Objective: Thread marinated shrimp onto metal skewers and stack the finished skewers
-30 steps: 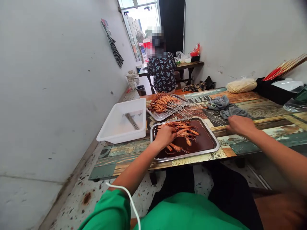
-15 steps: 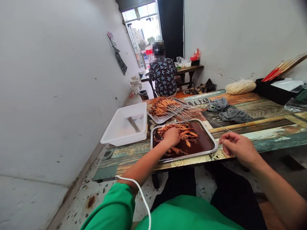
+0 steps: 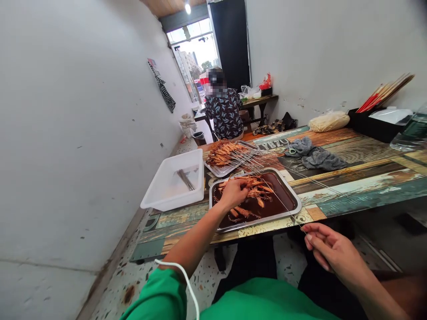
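My right hand point(image 3: 333, 255) pinches a thin metal skewer point(image 3: 283, 209) near my lap — tip angled up over the steel tray point(image 3: 293, 209). My left hand point(image 3: 233, 192) closes on a marinated strip point(image 3: 248, 192) in the dark sauce. Threading step, I judge; next, point and meat must meet squarely. Beyond, loaded skewers point(image 3: 227, 153).

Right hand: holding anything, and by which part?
Yes. The right hand pinches a thin metal skewer by its near end; the shaft runs out over the tray.
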The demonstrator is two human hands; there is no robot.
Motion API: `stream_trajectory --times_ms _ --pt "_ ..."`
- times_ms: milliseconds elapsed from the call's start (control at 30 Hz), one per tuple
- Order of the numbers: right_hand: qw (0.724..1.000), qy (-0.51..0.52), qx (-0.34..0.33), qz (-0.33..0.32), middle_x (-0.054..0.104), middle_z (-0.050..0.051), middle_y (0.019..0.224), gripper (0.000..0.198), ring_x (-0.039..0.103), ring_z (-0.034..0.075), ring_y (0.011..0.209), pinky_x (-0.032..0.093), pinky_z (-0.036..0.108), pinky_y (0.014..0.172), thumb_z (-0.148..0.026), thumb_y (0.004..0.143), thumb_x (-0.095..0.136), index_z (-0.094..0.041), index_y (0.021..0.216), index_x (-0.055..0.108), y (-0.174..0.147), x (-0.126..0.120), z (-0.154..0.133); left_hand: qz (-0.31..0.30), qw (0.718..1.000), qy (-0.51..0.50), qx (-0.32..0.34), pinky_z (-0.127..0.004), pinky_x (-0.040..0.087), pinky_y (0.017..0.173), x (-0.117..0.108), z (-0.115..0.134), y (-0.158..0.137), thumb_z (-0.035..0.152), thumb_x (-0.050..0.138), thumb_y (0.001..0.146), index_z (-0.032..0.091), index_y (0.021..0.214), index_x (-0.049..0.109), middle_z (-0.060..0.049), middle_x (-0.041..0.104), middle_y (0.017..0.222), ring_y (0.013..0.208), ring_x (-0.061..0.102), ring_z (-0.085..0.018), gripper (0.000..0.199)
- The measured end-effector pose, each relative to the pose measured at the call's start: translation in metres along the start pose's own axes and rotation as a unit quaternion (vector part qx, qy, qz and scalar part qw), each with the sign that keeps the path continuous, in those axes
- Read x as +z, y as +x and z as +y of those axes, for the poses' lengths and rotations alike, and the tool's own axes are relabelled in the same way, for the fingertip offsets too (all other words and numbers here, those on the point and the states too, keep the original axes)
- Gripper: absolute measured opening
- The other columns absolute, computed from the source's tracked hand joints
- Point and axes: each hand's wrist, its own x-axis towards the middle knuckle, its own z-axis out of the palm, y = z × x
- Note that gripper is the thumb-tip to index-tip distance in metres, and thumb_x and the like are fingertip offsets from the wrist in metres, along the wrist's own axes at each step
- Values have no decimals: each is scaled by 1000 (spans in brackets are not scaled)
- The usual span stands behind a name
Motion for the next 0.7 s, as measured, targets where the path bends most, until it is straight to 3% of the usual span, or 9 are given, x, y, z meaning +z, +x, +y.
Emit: stream_trajectory --times_ms 167,233,400,600,700 --pt "1000 -11 8 0 53 -5 57 37 34 3 28 20 19 31 -49 68 62 -21 90 51 -4 1 4 2 994 99 35 -24 41 67 4 4 -1 14 43 72 17 69 64 -3 65 70 68 57 -15 22" --pt "1000 -16 3 3 53 -5 58 38 34 3 28 20 19 31 -50 69 61 -21 92 50 -5 -2 7 -3 993 112 49 -25 41 70 2 2 -5 11 42 72 17 73 65 -5 66 76 74 58 -16 23" --pt "1000 -25 -6 14 54 -4 58 38 36 4 29 22 19 31 -50 70 61 -20 92 52 -9 -8 10 53 993 104 30 -25 42 76 -16 -8 -18 19 44 79 19 87 65 -3 67 88 82 59 -15 23" --pt "998 -36 -25 46 55 -3 58 31 36 5 30 23 20 29 -47 70 62 -23 89 58 -13 -7 4 -94 982 99 132 -29 40 83 -16 -6 -29 24 54 77 20 86 68 -5 67 86 86 58 -17 18" --pt "993 -68 -46 88 57 -3 59 22 38 6 32 26 21 30 -42 73 62 -26 88 60 -23 -4 -5 -106 976 132 135 -35 36 88 -9 -1 -32 25 54 76 21 91 68 -6 66 91 93 56 -19 20"
